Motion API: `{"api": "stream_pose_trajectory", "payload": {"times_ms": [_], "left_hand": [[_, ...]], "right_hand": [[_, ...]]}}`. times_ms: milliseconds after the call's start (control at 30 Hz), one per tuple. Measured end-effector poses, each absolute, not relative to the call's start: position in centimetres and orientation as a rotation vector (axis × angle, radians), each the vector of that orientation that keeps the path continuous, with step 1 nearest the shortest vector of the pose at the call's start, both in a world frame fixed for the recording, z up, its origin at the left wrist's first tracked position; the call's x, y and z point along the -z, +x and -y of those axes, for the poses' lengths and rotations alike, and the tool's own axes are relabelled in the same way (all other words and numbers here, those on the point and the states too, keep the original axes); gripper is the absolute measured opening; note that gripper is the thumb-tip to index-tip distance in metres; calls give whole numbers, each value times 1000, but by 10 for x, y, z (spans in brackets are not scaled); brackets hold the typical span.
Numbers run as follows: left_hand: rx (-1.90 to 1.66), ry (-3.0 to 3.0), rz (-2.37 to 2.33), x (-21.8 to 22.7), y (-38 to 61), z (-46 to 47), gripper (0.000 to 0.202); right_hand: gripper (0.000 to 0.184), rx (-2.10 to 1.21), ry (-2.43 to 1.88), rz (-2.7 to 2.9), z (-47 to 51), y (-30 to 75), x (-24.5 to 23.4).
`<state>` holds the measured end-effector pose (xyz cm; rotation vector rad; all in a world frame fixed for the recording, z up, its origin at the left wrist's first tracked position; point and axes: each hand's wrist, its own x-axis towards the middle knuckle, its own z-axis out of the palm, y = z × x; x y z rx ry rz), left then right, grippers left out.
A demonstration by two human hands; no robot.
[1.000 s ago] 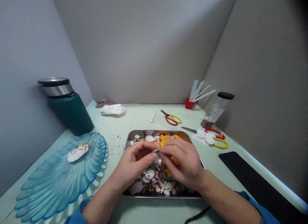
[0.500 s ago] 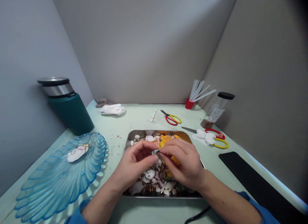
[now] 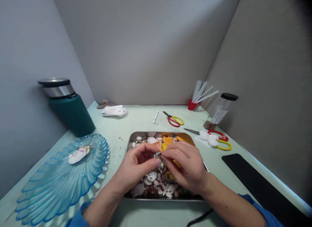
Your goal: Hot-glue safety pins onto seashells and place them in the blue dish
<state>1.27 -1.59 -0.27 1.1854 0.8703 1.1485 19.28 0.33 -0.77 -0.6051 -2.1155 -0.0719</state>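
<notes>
Step in hand: both hands work one small silvery piece (image 3: 157, 154) between their fingertips, held just above the shallow rectangular steel tray (image 3: 129, 145).
Left hand (image 3: 136, 166): fingers curled in, thumb and forefinger closed on the left side of the piece.
Right hand (image 3: 187, 166): fingers bunched and closed on the right side of the same piece, so the two hands meet at it.
Where the piece is: over the middle of the tray, lifted clear of the heap. What it is made of or how it is built is too small to tell.
Tray contents: a loose heap of white and pink seashells, orange bits and small dark fragments, partly hidden under the hands.
Left of the tray: a translucent blue scallop-shaped plastic dish (image 3: 60, 181) with one pale flat shell (image 3: 76, 155) on it; behind it, a dark green flask with a steel lid (image 3: 69, 111).
Back of the bench (image 3: 141, 121): a crumpled white tissue (image 3: 113, 111), a white pen (image 3: 155, 117), red-and-yellow-handled scissors (image 3: 174, 119), a red cup of white sticks (image 3: 192, 105).
Right of the tray: a second pair of red-and-yellow scissors (image 3: 219, 139) beside a white wad (image 3: 207, 138), a clear jar with a black lid (image 3: 218, 114), a flat black slab (image 3: 255, 181).
What a next move calls for: in my judgement, a fine two-handed pinch with little force. The piece is tiny and could slip into the heap below, where it would be hard to pick out.
</notes>
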Motion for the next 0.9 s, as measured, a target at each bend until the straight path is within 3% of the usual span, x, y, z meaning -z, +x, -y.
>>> {"api": "stream_pose_trajectory", "payload": {"times_ms": [900], "left_hand": [[-1183,1244,-829,3,11,16,17]], "right_hand": [[12,56,-555,2121,-3,193,8]]}}
